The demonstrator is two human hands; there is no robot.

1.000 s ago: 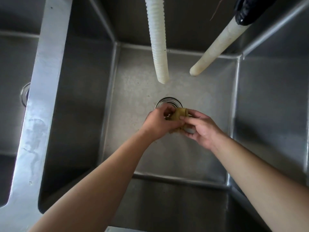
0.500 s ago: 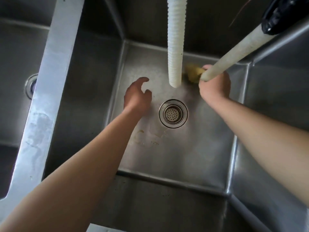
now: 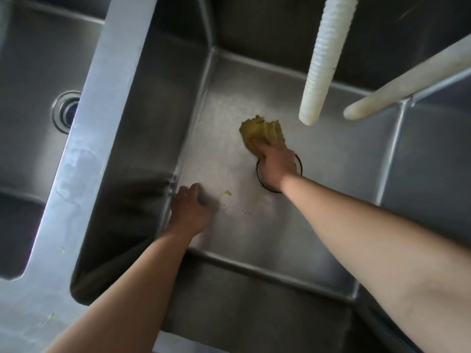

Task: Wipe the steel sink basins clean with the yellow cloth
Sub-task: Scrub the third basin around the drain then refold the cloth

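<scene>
Crumbs (image 3: 227, 192) of yellow lay low in the middle basin (image 3: 331, 225), near the left hand (image 3: 190, 212) resting flat and holding nothing. The right hand (image 3: 277, 165) squeezed the yellow cloth (image 3: 261, 132) mid-frame, above the drain (image 3: 298, 163). Wiping up there could miss the crumbs or push them down it.

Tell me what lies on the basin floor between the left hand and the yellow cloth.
Head view: between the left hand and the yellow cloth lies mostly bare steel, with a small yellow scrap beside the left hand.
</scene>
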